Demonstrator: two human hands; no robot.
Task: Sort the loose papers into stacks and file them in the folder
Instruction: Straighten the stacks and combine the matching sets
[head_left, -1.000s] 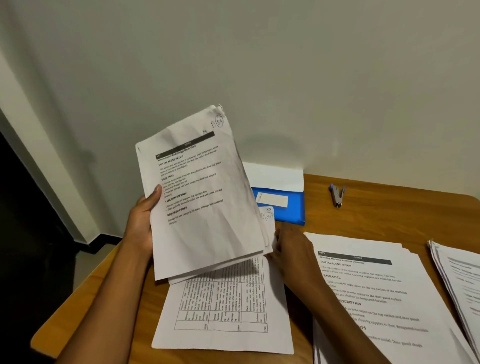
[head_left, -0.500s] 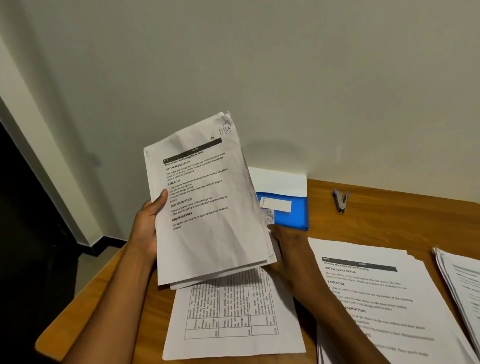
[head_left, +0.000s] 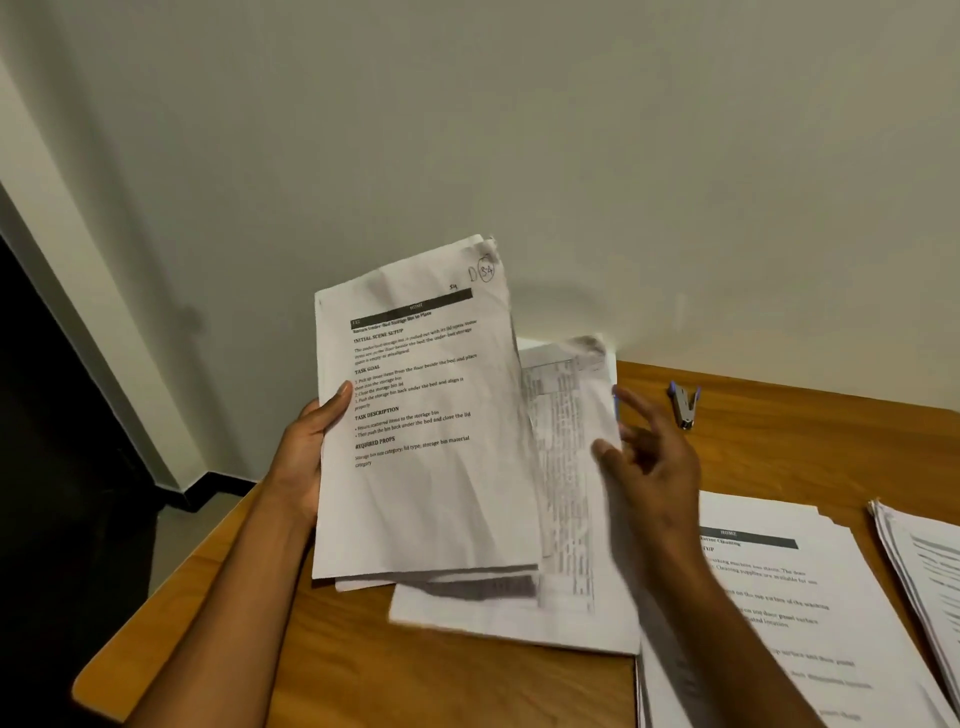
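My left hand (head_left: 306, 457) grips the left edge of a crumpled sheaf of printed papers (head_left: 426, 441), held upright over the wooden desk (head_left: 467, 686). Just right of the sheaf, a blurred sheet with a printed table (head_left: 566, 467) hangs tilted above another sheet lying on the desk (head_left: 467, 618). My right hand (head_left: 654, 467) is at that sheet's right edge, fingers spread, thumb touching the paper. The blue folder (head_left: 616, 405) is almost fully hidden behind the sheet; only a sliver shows.
A stack of printed pages (head_left: 769, 597) lies at the right front of the desk, with a second stack (head_left: 919, 571) at the right edge. A small stapler (head_left: 684, 405) rests near the wall. The desk's left edge drops to the floor.
My right hand came out from behind the sheaf and moved right and up with its fingers spread. A table sheet now hangs blurred beside the sheaf and covers the folder.
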